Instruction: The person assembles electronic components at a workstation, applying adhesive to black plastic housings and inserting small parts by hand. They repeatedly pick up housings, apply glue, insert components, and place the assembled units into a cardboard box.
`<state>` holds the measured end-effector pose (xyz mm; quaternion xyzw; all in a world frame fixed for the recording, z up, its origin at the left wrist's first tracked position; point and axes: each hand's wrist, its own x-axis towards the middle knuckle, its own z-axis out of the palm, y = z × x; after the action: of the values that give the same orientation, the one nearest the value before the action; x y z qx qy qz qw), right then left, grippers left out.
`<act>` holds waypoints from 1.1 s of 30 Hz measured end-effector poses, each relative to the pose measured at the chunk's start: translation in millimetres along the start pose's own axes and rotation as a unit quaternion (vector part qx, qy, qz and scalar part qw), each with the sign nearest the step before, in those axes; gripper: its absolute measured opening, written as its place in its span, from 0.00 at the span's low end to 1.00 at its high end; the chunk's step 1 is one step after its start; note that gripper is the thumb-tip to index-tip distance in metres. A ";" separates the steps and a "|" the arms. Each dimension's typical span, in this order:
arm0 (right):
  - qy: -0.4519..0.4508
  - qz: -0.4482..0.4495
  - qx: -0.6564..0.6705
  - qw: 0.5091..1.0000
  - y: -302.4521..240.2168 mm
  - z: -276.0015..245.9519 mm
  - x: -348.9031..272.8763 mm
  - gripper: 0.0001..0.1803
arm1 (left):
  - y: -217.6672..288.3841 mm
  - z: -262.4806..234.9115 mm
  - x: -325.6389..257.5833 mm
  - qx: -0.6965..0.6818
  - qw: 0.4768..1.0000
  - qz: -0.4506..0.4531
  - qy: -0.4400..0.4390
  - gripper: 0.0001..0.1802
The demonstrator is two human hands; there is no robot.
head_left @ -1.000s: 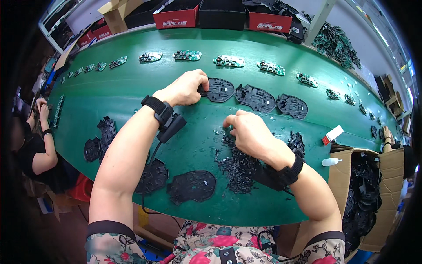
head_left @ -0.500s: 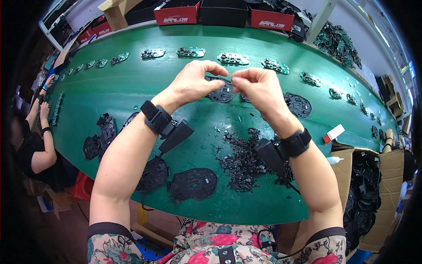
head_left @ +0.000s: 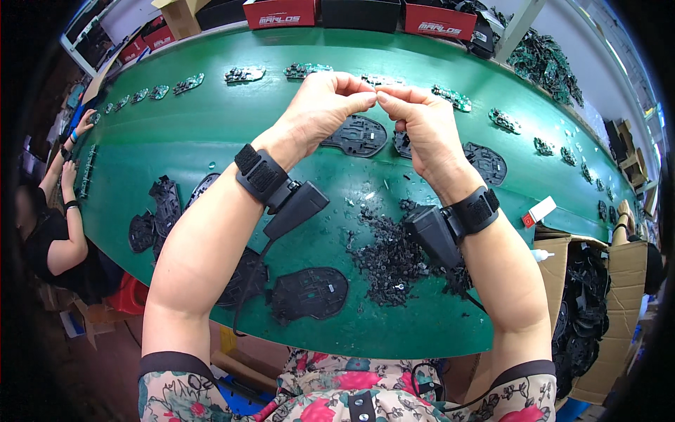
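Holds the bare left hand [head_left: 313, 116] and the bare right hand [head_left: 427, 126] together, with thumbs and forefingers meeting at the tips (cannot tell whether closed on any small part, so slight is the gap). Judging by the pose, suits fine control more than force.

Has a rounded black plastic shell [head_left: 362, 136] just below the meeting fingertips as seen from above, lying ribbed inside up, seemingly for open access. Has also a second black plastic shell [head_left: 402, 144], partly hidden by the right hand, and a third black plastic shell [head_left: 485, 165] farther right, set in a row, presumably for equal reach. Has a loose pile of small black plastic parts [head_left: 383, 257] toward the near edge, likely for picking by the right hand, with a broad black plastic cover [head_left: 309, 292] lying to its left.

Shows a smooth green worktop [head_left: 401, 337], littered with clear specks near the pile, and along its far side a spaced, curving row of green circuit boards [head_left: 245, 74].

Backed by red cardboard boxes [head_left: 281, 14] and a black box [head_left: 358, 15]; flanked at right by a small white-and-red carton [head_left: 540, 211], a white plastic bottle [head_left: 541, 255] and an open brown cardboard box [head_left: 629, 302] holding black pieces. Shared at far left with a black-clothed co-worker [head_left: 53, 232].
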<state>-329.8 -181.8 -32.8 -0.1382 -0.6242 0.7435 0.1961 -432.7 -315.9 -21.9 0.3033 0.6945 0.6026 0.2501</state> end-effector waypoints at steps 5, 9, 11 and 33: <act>0.033 -0.023 -0.217 0.975 13.5 -12.2 17.4 0.11 | -19.3 1.5 18.1 0.205 0.979 0.016 0.014 0.10; 0.041 -0.087 -0.450 0.888 24.0 -23.9 32.0 0.11 | -25.8 8.3 34.1 0.377 0.926 0.026 -0.016 0.08; 0.020 -0.022 -0.460 0.887 23.6 -25.0 35.4 0.11 | -34.1 10.9 39.2 0.412 0.911 0.013 -0.029 0.05; -0.041 0.076 -0.505 0.859 41.6 -33.6 50.7 0.09 | -39.8 47.2 63.3 0.492 0.859 -0.133 0.045 0.07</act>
<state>-364.6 -134.9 -77.8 -0.2347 -0.9092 0.3435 0.0162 -447.6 -241.5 -67.1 0.2641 0.9448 0.1563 0.1147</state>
